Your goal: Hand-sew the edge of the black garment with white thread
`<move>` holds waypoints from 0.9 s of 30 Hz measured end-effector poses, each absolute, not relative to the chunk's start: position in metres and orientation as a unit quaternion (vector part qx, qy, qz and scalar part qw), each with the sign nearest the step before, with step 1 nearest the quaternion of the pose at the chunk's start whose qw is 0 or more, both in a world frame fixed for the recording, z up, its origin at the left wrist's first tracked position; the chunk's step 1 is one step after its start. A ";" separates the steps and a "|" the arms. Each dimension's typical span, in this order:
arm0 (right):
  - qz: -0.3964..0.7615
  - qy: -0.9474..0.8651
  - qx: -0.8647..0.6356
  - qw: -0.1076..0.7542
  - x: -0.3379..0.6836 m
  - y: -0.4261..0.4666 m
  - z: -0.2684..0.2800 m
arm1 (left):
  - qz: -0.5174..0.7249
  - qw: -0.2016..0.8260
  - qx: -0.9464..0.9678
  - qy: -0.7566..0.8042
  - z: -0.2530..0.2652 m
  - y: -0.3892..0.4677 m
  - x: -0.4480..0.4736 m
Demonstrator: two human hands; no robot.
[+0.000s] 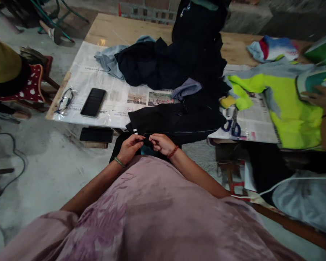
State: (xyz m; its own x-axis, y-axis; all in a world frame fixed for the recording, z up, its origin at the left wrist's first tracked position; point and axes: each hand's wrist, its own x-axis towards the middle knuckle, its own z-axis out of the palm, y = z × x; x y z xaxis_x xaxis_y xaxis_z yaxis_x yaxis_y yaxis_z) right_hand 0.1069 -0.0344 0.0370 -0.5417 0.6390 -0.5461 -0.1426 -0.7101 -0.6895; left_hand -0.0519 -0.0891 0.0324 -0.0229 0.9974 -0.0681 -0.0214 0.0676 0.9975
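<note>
A black garment (176, 117) lies over the near table edge, with a thin pale line running along its front part and a small white tag (135, 131) at its left corner. At this near edge my left hand (129, 146) is closed, thumb and fingertips pinching the dark cloth. Close beside it, my right hand (163, 144) has its fingers curled in on the same dark edge. The fingertips of both hands almost meet. Anything small, such as a thread, between them is too dark to make out.
On the newspaper-covered table (78, 74) lie a phone (93, 103), glasses (65, 100), dark clothes (152, 63) and blue-handled scissors (232, 127). Another phone (96, 135) sits below the edge. At right, a person's hand (324, 96) holds an iron (312, 81) on a yellow garment (293, 112).
</note>
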 end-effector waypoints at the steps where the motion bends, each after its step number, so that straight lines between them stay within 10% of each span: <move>1: 0.826 -0.298 -0.417 0.236 0.107 -0.035 0.037 | 0.492 0.512 0.484 0.512 0.033 -0.089 -0.052; 27: 0.768 -0.368 -0.460 0.251 0.098 -0.039 0.034 | 0.436 0.440 0.562 0.548 0.038 -0.088 -0.053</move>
State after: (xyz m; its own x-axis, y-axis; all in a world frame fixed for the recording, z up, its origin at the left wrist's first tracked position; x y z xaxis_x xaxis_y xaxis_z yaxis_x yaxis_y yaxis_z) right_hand 0.0977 -0.0393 0.0339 -0.4504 0.7245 -0.5218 -0.0480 -0.6032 -0.7961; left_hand -0.0526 -0.0881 0.0383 0.0191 0.9998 0.0067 0.2324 -0.0109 0.9726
